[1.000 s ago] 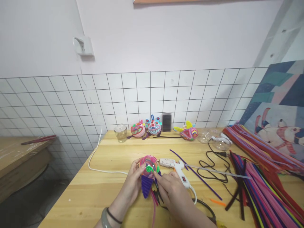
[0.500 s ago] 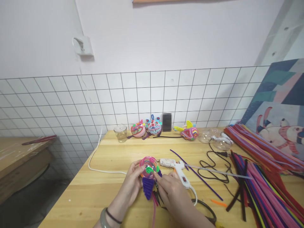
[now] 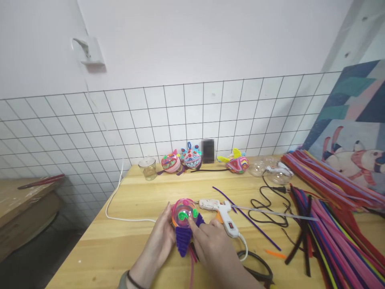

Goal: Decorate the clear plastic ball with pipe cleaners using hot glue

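One decorated clear ball (image 3: 184,212), lower centre of frame | left hand (image 3: 161,236) cupped round its left side | right hand (image 3: 213,241) index-pointing against its front, whether folded fingers hold anything: cannot tell | probably light, slick, crushable; grasp sides gently, sparing soft-looking purple flap (image 3: 183,241)

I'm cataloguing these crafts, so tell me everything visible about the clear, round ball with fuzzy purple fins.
The clear, round ball looks like plastic, trimmed in pink and some orange, with two bright green curls on its face. Two fuzzy, ridged purple fins stick out, one toward the wearer, one rightward. The left hand holds its left side; the right hand has its index fingertip at the front, between the curls. Whether it rests on the pale wooden table is unclear.
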{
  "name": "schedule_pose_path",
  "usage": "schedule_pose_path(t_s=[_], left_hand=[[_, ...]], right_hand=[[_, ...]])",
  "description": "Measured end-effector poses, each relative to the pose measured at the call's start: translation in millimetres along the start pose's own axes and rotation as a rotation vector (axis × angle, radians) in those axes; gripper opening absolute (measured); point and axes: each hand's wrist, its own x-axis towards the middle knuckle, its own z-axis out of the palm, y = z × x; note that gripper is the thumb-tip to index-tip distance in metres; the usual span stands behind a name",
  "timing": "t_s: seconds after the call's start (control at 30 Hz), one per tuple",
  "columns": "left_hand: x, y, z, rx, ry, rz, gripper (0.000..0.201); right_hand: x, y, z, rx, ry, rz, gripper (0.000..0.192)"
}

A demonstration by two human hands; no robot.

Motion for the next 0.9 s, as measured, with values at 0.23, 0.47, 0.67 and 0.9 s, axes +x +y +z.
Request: schedule_pose_path(t_s=[0.23,0.47,0.67,0.9], left_hand=[[-1.0,-2.2,2.2,-0.088,-0.055,-0.043,0.027],[-2.4,-2.7,6.9,-0.085,-0.005,-0.034,0.026],[-2.0,-5.7,2.1,-0.098,0.108,0.049,0.019],[-2.5,-7.6,2.9,-0.012,0.054,0.070,0.022]], right_hand=[[1.6,-9.4,-4.1,-0.067,0.047,0.005,0.033],[2.7,-6.1,-7.0,-0.014,0.066,0.010,0.032],[0.8,-4.4,-7.6,0.020,0.007,0.016,0.033],[1.2,-3.9,-8.8,0.028,-0.011,-0.008,0.033]])
